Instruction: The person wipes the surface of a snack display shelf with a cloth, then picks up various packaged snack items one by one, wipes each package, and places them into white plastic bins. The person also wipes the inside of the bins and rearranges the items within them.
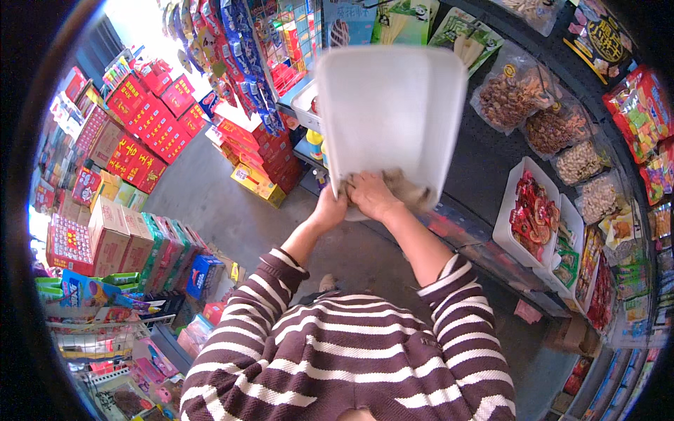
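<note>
A white plastic bin (392, 110) is held up in front of me, tilted so that its inside faces me. My left hand (330, 208) grips its near left edge, with the fingers partly hidden by the wall. Inside the bin's lower end, my right hand (373, 194) presses on a greyish-brown cloth (408, 189), blurred and bunched up. The fingers of that hand are curled over the cloth against the bin's inner surface. The rest of the bin's inside looks bare and white.
On the dark shelf (479, 173) at right stand white bins of packaged snacks (532, 210). Bagged dried foods (511, 97) hang behind. Red cartons (152, 116) are stacked at left; a yellow box (258, 184) stands on the grey floor (210, 184). Strips of packets (242, 58) hang at upper left.
</note>
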`<state>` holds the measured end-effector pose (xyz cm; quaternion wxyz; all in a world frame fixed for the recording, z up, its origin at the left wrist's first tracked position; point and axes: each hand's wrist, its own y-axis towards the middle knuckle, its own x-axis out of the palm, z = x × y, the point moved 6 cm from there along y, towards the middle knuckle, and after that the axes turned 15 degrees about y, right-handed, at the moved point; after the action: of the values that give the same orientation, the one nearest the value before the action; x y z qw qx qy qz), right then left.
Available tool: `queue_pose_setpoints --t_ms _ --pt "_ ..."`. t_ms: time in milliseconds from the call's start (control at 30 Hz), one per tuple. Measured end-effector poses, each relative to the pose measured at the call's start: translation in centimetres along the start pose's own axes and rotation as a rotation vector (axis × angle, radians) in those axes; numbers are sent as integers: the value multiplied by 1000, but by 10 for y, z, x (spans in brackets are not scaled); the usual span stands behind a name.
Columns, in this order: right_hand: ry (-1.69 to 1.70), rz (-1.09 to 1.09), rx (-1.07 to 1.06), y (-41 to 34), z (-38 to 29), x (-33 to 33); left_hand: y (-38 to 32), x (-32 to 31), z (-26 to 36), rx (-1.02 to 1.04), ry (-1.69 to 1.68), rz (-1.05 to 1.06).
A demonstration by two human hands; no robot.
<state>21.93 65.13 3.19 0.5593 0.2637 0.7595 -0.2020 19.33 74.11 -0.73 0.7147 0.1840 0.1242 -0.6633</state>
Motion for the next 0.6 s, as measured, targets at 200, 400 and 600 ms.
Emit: queue_pose_setpoints --t_ms 200,400,600 --pt "582 248 192 -40 49 -63 -7 16 29 191 753 31" --pt "479 316 214 -49 26 -20 8 33 59 281 509 58" --pt "105 -150 365 -111 92 -51 19 15 55 221 409 143"
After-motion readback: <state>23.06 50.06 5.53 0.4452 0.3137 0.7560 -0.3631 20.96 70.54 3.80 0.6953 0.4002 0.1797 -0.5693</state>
